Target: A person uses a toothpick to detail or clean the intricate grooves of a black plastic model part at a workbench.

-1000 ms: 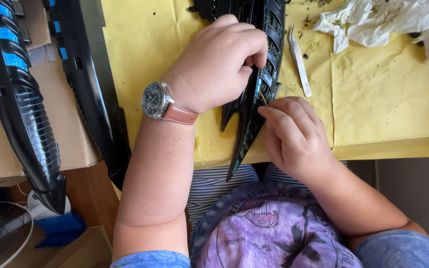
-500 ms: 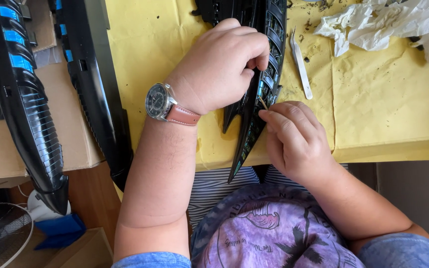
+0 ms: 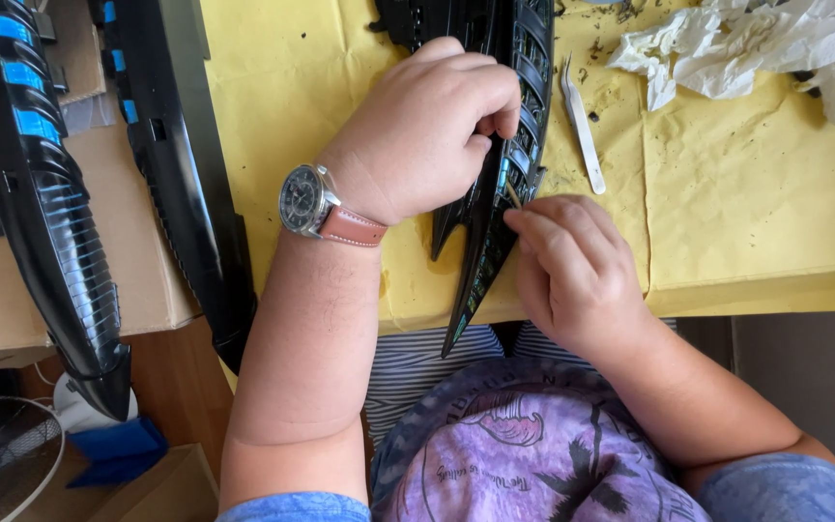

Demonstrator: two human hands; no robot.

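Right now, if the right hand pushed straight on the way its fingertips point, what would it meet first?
Probably the black ribbed model part: the right hand pinches a thin stick already aimed at its edge.

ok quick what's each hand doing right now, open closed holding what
Left hand: closed, gripping the black ribbed model part on the yellow cloth.
Right hand: closed, pinching a thin stick against that part.

A yellow-covered table [image 3: 775, 222] stands over what seems a wooden floor [image 3: 171, 387].
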